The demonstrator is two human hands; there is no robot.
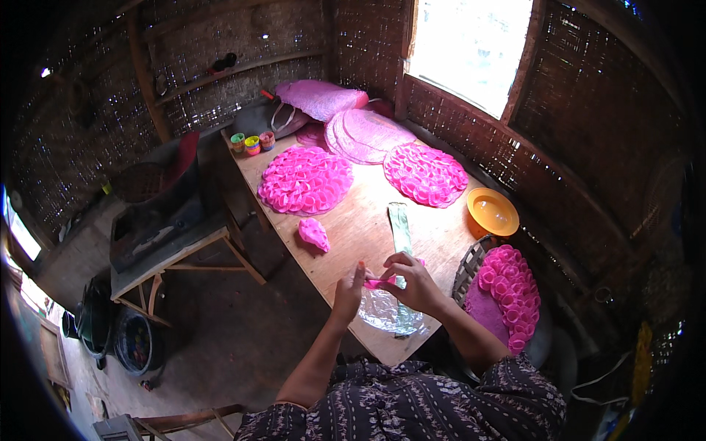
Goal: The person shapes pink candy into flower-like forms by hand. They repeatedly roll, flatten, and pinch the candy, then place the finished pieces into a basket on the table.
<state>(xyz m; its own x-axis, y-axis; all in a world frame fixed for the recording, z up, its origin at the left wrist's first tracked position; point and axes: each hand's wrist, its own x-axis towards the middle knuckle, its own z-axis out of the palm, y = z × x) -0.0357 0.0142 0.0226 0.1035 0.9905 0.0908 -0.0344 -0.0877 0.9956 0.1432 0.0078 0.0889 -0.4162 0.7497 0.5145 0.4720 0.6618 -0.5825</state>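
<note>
Both hands meet over the near end of the wooden table. My left hand [350, 292] is closed, pinching one end of a small bright pink strip [379, 284]. My right hand [414, 284] has its fingers bent around the strip's other end. Below them lies a shiny, see-through round sheet [375, 310]. A long pale green strip [400, 224] runs from the sheet up the tabletop. To the left sits a loose pink lump [314, 234], soft-looking. Farther back are two round pieces covered in pink curls, one on the left [306, 179], the other on the right [425, 175].
Flat pink discs [368, 137] are stacked at the table's far end, near three small coloured cups [252, 144]. An orange bowl [493, 211] stands at the right edge. Beside my right arm, a piece with pink curls [510, 290] leans by a basket [471, 268].
</note>
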